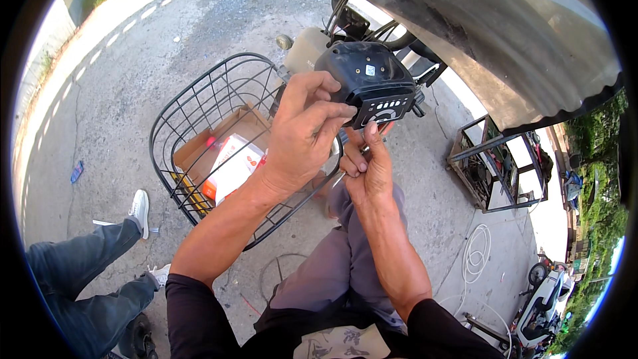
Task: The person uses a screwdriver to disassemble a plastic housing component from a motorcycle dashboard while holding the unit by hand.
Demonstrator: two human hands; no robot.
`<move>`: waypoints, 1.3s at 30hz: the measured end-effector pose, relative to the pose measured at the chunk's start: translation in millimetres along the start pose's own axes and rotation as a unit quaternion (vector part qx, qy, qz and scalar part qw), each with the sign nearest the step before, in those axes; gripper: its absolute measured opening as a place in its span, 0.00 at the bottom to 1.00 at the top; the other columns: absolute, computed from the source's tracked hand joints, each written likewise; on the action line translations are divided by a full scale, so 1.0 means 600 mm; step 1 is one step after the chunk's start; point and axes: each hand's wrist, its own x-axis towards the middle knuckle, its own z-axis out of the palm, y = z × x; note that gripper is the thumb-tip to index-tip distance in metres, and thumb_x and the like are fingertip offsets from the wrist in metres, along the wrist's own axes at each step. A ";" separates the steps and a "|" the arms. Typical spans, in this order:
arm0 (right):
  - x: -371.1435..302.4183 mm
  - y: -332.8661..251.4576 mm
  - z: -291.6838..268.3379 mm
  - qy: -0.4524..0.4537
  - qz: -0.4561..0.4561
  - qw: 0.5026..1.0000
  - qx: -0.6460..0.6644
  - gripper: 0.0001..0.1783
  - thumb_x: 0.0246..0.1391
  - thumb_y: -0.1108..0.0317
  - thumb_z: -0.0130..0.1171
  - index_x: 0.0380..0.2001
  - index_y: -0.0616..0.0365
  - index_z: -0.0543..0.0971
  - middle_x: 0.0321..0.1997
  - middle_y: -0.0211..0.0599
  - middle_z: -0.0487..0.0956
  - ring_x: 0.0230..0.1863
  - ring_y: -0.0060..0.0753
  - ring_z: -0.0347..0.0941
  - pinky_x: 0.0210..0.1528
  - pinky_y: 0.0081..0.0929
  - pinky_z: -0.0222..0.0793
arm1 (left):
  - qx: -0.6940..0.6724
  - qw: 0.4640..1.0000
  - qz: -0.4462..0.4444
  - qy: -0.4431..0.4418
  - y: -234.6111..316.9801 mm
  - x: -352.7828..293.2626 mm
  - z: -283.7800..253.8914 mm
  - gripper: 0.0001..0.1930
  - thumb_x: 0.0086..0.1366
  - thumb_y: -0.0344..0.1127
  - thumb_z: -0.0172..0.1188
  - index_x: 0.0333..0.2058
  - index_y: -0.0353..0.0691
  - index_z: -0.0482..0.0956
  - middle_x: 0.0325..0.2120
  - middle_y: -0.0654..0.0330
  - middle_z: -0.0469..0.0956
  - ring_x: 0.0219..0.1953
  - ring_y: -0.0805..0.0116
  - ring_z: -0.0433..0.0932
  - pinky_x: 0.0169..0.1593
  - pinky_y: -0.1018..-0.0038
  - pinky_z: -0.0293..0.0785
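Observation:
A black instrument panel (362, 70) with white markings on its near face sits on the front of a vehicle, beside the wire basket. My left hand (302, 129) pinches the panel's near left corner between thumb and fingers. Just below the panel is my right hand (372, 166), its fingers curled round a thin metal tool (339, 178) whose shaft sticks out on the left. My right thumb reaches up to the panel's lower edge. The tool's other end is hidden in my hand and behind the panel.
The black wire basket (193, 93) holds a cardboard box (189, 153) and a white package (232, 166). A grey cover (465, 26) hangs at the upper right. Farther right stand a metal-framed rack (495, 166) and a scooter (541, 302). Another person's legs (86, 259) are at left.

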 end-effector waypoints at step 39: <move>-0.008 -0.009 0.016 0.006 0.000 1.000 -0.003 0.17 0.64 0.54 0.73 0.42 0.50 0.76 0.29 0.17 0.70 0.18 0.10 0.56 0.18 0.15 0.49 | 0.027 0.998 -0.021 -0.056 0.009 0.003 -0.011 0.35 0.50 0.33 0.83 0.54 0.37 0.73 0.62 0.47 0.66 0.62 0.55 0.71 0.64 0.60 0.71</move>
